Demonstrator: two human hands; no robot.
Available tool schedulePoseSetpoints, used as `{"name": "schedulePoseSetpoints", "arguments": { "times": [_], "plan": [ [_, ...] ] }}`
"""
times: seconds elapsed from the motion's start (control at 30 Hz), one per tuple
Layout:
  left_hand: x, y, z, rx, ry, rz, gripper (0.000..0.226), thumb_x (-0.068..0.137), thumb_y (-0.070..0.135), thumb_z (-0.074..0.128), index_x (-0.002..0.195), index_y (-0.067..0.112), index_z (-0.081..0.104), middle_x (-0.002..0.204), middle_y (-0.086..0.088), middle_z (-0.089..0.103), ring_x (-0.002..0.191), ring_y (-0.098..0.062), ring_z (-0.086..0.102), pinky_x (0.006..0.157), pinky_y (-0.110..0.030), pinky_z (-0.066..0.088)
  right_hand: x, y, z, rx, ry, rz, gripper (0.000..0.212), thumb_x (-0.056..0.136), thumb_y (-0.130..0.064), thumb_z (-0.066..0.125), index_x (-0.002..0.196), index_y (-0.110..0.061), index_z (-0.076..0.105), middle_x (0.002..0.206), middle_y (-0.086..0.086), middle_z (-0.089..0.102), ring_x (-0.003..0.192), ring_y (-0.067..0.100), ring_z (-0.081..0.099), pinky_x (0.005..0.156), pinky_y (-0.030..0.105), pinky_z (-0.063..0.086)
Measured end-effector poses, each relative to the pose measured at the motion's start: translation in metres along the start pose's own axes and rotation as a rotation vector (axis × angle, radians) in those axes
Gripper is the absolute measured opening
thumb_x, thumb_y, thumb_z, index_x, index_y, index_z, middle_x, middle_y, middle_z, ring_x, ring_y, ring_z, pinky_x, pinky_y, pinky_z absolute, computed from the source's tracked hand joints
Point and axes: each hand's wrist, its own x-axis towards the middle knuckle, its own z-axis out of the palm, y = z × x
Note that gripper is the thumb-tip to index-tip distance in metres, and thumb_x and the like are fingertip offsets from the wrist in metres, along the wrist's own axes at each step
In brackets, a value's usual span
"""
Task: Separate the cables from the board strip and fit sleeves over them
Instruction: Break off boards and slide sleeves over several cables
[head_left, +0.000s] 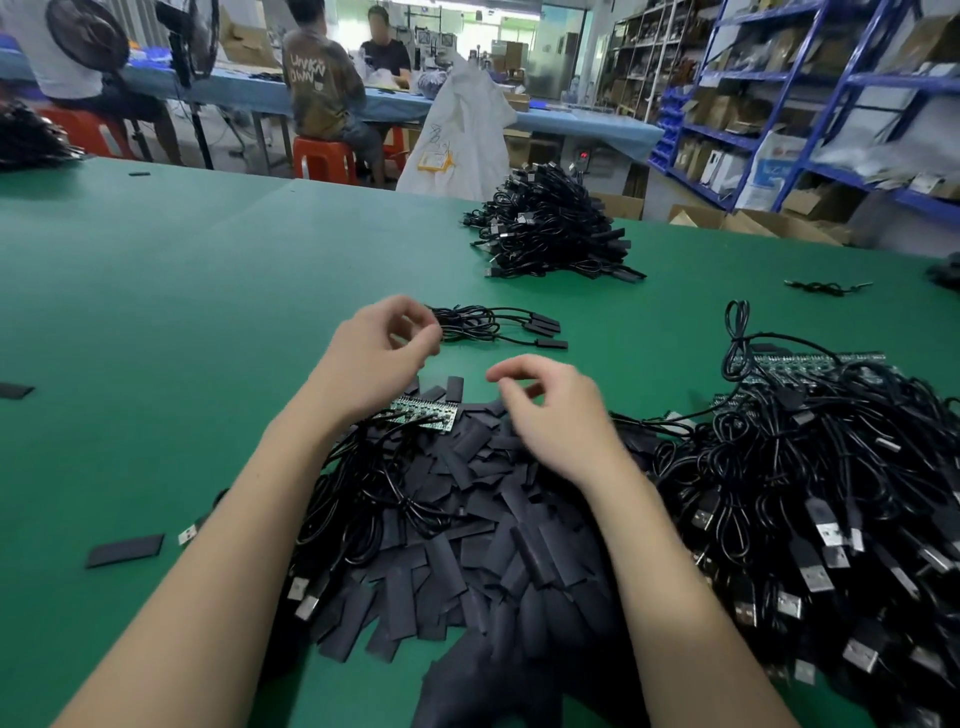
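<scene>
A: Progress check. Done so far: big heap of finished cables (550, 223) toward far edge of green table (156, 291), right of centre; small bundle of sleeved cables (493, 326) just beyond the hands, sleeved ends fanned toward right edge.

B: Left to do?

A: Plenty. Large tangle of unsleeved cables (831, 493) along right edge, board strips (810, 364) still attached at its far side. Another short board strip (427, 414) at far end of loose sleeves pile (467, 519), its cables (374, 483) trailing back toward near edge. Judged well short of finished.

B: Orientation of that short strip?

A: Long axis roughly parallel to near edge, tipped slightly, right end nearer. Lying flat, component face up. Cables leave it from near side.

B: Grip state?

A: Left hand (374, 358) raised above table, fingers curled, thumb and fingertips close together; possibly pinching something small, cannot tell. Right hand (545, 410) hovering over the sleeves pile, fingers loosely curled, nothing visibly held.

B: Stray items?

A: Single sleeve (124, 551) near left edge, one more at far left, a lone cable (826, 287) toward right edge.
</scene>
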Motion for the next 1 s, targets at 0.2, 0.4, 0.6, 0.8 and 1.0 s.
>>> {"name": "schedulePoseSetpoints", "arguments": {
  "times": [0.2, 0.4, 0.6, 0.8, 1.0],
  "plan": [
    [0.001, -0.014, 0.005, 0.111, -0.025, -0.027, 0.009, 0.095, 0.022, 0.063, 0.087, 0.024, 0.065, 0.084, 0.004, 0.071, 0.073, -0.014, 0.067, 0.071, -0.023, 0.050, -0.010, -0.013, 0.044, -0.472, -0.347, -0.181, 0.047, 0.104, -0.022, 0.041, 0.151, -0.027, 0.040, 0.163, -0.004, 0.033, 0.154, 0.023, 0.016, 0.126, 0.048, 0.015],
    [-0.001, -0.016, 0.009, 0.161, -0.057, -0.041, 0.008, 0.095, 0.020, 0.061, 0.090, 0.019, 0.067, 0.081, 0.006, 0.071, 0.068, -0.009, 0.062, 0.065, -0.012, 0.044, -0.009, -0.015, 0.036, -0.288, -0.262, -0.188, 0.034, 0.098, -0.022, 0.057, 0.131, -0.026, 0.063, 0.134, -0.001, 0.058, 0.134, 0.021, 0.044, 0.115, 0.040, 0.035],
    [0.000, -0.012, 0.005, 0.093, -0.064, -0.082, 0.008, 0.095, 0.035, 0.062, 0.091, 0.028, 0.065, 0.092, 0.007, 0.070, 0.086, -0.016, 0.068, 0.079, -0.027, 0.051, -0.007, -0.021, 0.021, 0.380, -0.174, -0.027, 0.027, 0.087, -0.013, 0.076, 0.107, -0.031, 0.074, 0.079, -0.016, 0.069, 0.068, 0.006, 0.060, 0.069, 0.018, 0.048],
    [-0.004, -0.004, -0.020, -0.278, -0.230, -0.286, 0.075, 0.049, 0.066, 0.085, 0.113, 0.034, 0.063, 0.114, 0.002, 0.073, 0.091, -0.014, 0.066, 0.088, -0.037, 0.047, -0.005, -0.015, 0.011, 0.730, -0.199, 0.039, 0.032, 0.084, -0.001, 0.078, 0.100, -0.029, 0.075, 0.098, -0.021, 0.074, 0.096, -0.001, 0.068, 0.090, 0.031, 0.056],
    [-0.005, 0.003, -0.025, -0.404, -0.353, -0.209, 0.043, 0.055, 0.029, 0.097, 0.087, 0.025, 0.070, 0.093, -0.003, 0.076, 0.079, -0.015, 0.065, 0.072, -0.025, 0.048, -0.001, -0.009, 0.001, 1.042, -0.306, 0.175, 0.029, 0.080, 0.006, 0.076, 0.097, -0.018, 0.075, 0.087, -0.003, 0.074, 0.082, 0.011, 0.071, 0.075, 0.024, 0.059]
  ]
}}
